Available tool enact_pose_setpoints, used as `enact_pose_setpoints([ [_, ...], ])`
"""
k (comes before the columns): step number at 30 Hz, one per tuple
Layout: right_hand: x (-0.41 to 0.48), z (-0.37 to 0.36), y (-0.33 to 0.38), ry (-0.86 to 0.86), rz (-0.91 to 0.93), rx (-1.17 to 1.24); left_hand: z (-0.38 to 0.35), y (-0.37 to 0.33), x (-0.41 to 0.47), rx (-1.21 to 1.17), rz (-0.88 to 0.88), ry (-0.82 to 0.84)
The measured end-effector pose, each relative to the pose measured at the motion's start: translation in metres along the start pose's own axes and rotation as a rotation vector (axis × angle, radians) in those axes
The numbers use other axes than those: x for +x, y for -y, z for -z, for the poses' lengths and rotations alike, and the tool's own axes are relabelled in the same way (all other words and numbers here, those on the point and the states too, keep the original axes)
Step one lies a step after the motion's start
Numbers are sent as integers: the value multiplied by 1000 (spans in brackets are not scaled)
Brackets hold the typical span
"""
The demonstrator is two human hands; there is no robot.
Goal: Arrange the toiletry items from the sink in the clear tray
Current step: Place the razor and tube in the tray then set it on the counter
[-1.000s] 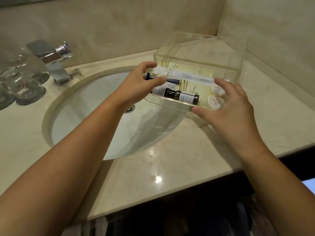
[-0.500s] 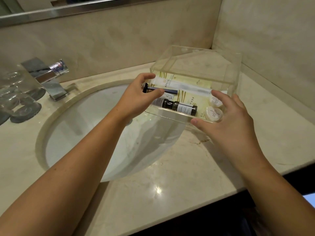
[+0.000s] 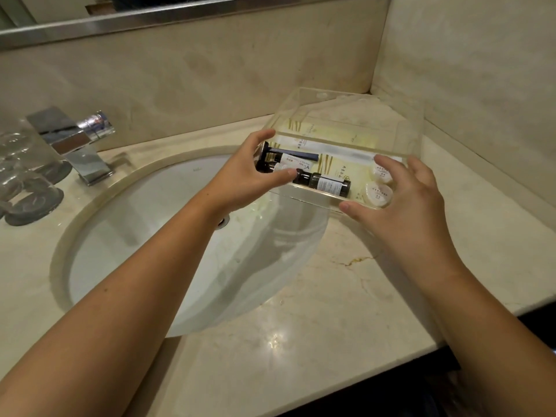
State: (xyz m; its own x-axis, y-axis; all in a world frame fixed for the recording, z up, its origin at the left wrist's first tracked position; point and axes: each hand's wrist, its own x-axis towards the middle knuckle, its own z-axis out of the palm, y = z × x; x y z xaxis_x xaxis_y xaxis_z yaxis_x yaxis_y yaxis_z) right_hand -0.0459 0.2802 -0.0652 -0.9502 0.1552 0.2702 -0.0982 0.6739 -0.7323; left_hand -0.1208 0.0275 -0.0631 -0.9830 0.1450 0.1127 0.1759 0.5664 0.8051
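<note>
The clear tray [image 3: 416,127] hangs tilted over the right edge of the white sink [image 3: 156,236], held at both ends. My left hand [image 3: 240,185] grips its left end, thumb on the near wall. My right hand [image 3: 406,203] grips the near right corner. Inside lie two dark bottles [image 3: 329,184], a dark blue razor [image 3: 296,154], a white tube [image 3: 293,160], two round white soaps [image 3: 379,192] and cream-yellow packets [image 3: 340,136]. The sink bowl holds no items that I can see.
A chrome tap [image 3: 75,142] stands at the back left of the sink. Upturned glasses [image 3: 24,182] sit on the counter at far left. The beige marble counter [image 3: 316,326] runs to a wall corner at back right. A mirror edge [image 3: 180,12] runs along the top.
Both hands keep their hold on the tray, which stays in about the same place. The view has tilted up, showing more of the wall and mirror edge.
</note>
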Motion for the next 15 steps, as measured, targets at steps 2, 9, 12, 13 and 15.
enact_pose_setpoints([
  [2, 6, 2, -2, -27, 25, -16, 3, 5, -1, 74, -51, 17],
  [9, 23, 1, -11, -35, 139, -135, 6, 16, 11, 443, -189, -15],
  [12, 28, -2, -13, -42, 161, -175, 6, 13, 18, 551, -215, -14],
  [13, 30, -3, -14, -43, 158, -187, 7, 12, 20, 566, -227, -6],
  [15, 35, -2, -15, -34, 144, -206, 7, 9, 24, 572, -248, 10],
])
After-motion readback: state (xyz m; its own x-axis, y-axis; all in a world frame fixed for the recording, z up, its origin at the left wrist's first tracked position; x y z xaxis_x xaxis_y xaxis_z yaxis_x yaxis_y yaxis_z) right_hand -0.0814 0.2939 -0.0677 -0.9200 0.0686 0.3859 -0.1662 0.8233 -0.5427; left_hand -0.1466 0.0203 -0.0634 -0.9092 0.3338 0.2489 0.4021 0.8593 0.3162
